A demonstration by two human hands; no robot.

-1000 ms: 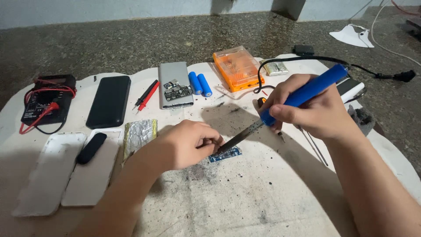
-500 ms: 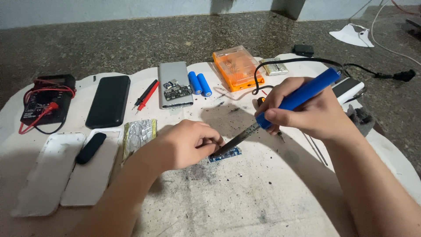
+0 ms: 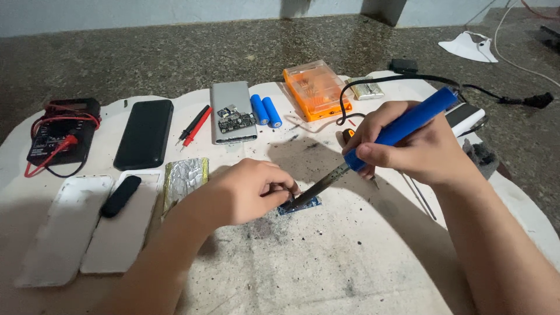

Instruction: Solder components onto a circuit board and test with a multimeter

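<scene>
1. Small blue circuit board (image 3: 300, 205): flat on the stained white tabletop (image 3: 326, 262), centre. Unmoved across the last second; work stays at one spot on it.
2. Soldering iron (image 3: 373, 146): blue handle, dark metal tip on the board's upper edge. Angle and tip position match the earlier views, so the contact appears sustained.
3. Right hand (image 3: 408, 149): closed round the blue handle, pen-style.
4. Left hand (image 3: 248, 189): fingers curled, pinching something small at the board's left edge; item too small to tell.
5. Foil-wrapped flat pack (image 3: 185, 178): silver, left of the left hand.
6. Two blue cylindrical cells (image 3: 266, 111): side by side, behind the board.
7. Grey metal case (image 3: 232, 111): rectangular, a small dark board lying on it.
8. Orange clear-lidded box (image 3: 317, 88): behind right.
9. Black phone-shaped slab (image 3: 144, 133); red and black probes (image 3: 195, 124) beside it.
10. Black multimeter (image 3: 61, 135): far left, red leads coiled.
11. Two white shells (image 3: 93, 224): lower left, a black oblong on one.
</scene>
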